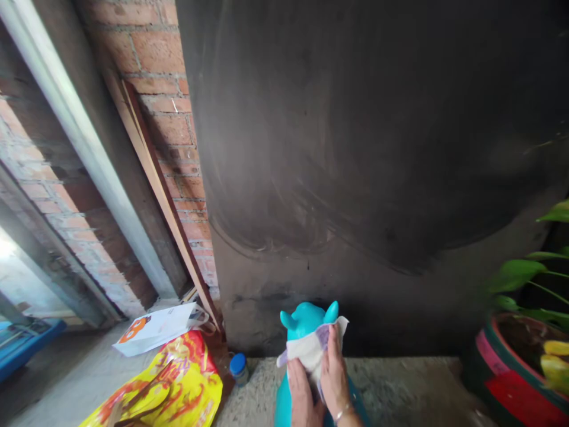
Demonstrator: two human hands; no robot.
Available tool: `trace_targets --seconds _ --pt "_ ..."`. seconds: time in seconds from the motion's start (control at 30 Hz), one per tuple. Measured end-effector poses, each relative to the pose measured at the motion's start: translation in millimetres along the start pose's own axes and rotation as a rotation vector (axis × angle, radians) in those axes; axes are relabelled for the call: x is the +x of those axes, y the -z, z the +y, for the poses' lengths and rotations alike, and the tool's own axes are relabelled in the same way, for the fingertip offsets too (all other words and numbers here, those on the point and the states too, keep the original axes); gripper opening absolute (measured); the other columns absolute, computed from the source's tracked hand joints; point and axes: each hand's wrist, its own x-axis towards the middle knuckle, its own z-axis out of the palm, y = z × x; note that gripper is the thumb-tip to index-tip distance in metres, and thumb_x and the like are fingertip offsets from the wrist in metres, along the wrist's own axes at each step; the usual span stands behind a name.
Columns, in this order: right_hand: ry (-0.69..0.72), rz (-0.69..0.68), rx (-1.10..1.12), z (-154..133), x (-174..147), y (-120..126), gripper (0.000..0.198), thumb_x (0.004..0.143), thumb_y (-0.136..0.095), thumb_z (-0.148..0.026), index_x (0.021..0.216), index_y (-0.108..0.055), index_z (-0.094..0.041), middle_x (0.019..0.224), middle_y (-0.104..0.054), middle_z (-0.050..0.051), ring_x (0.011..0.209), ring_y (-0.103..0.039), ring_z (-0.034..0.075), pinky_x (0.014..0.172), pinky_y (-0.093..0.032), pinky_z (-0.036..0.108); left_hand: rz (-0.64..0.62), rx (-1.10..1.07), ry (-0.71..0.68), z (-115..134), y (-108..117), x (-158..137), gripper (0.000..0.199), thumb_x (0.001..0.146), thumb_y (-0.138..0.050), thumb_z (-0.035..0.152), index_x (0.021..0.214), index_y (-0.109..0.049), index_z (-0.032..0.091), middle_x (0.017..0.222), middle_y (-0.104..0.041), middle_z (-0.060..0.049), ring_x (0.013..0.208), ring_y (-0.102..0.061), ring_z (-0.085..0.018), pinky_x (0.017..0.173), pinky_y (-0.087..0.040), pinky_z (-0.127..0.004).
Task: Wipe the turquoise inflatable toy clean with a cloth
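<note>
Soot-dark plaster wall [377, 148] fills most of the view, with rough red brick [164, 89] left of it. Below, a potted plant [524, 356] stands at right, and a glossy yellow bag [173, 385] and white paper bag [155, 327] lie at left. At bottom centre, a smooth turquoise horned toy [306, 323] stands on the concrete floor. The left hand [301, 394] and right hand [334, 370] press a white cloth [311, 350] onto it, fingers flat. Pushed hard, the rounded toy could tip.

Head-worn view, close above the hands [317, 379], facing a dark wall [377, 148].
</note>
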Motion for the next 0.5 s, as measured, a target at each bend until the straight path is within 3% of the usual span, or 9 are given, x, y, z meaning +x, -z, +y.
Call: trace_targets --seconds 0.1,0.23,0.37,0.43,0.5 --pt "0.004 -0.009 -0.070 -9 4 4 0.057 0.099 -0.020 -0.032 0.152 0.002 -0.031 0.160 -0.006 0.002 0.145 -0.014 0.030 0.114 -0.030 0.057 0.008 -0.082 -0.046 -2 7 9 0.089 0.079 -0.047 0.036 0.146 -0.007 -0.005 0.157 -0.007 -0.024 0.147 -0.007 -0.028 0.121 -0.018 -0.034" --pt "0.013 -0.066 -0.239 6 -21 5 0.064 0.099 -0.026 -0.035 0.152 0.007 -0.021 0.159 -0.010 0.012 0.144 -0.018 0.029 0.111 -0.037 0.052 -0.130 -0.037 0.041 3 23 12 0.093 0.074 -0.049 0.036 0.148 -0.006 -0.001 0.159 0.005 -0.019 0.146 0.005 -0.023 0.121 -0.018 -0.032" --pt "0.015 -0.082 -0.483 19 -45 1 0.070 0.097 -0.026 -0.035 0.150 0.014 -0.014 0.152 -0.028 0.022 0.137 -0.036 0.034 0.103 -0.044 0.056 -0.290 0.054 0.107 16 41 0 0.097 0.073 -0.048 0.036 0.149 0.003 0.005 0.159 0.010 -0.016 0.147 0.007 -0.027 0.117 -0.027 -0.050" --pt "0.000 -0.111 -0.633 20 -54 3 0.073 0.096 -0.026 -0.036 0.148 0.019 -0.012 0.148 -0.034 0.025 0.131 -0.044 0.038 0.095 -0.046 0.062 -0.403 0.145 0.152 21 53 -11 0.106 0.065 -0.054 0.033 0.148 0.005 0.007 0.159 0.012 -0.015 0.147 0.009 -0.032 0.112 -0.030 -0.060" --pt "-0.027 -0.136 -0.736 16 -67 10 0.078 0.094 -0.028 -0.038 0.147 0.021 -0.010 0.148 -0.033 0.027 0.130 -0.043 0.042 0.089 -0.046 0.065 -0.529 0.216 0.174 23 65 -25 0.119 0.054 -0.062 0.032 0.147 0.008 0.008 0.159 0.013 -0.017 0.146 0.010 -0.035 0.112 -0.030 -0.060"
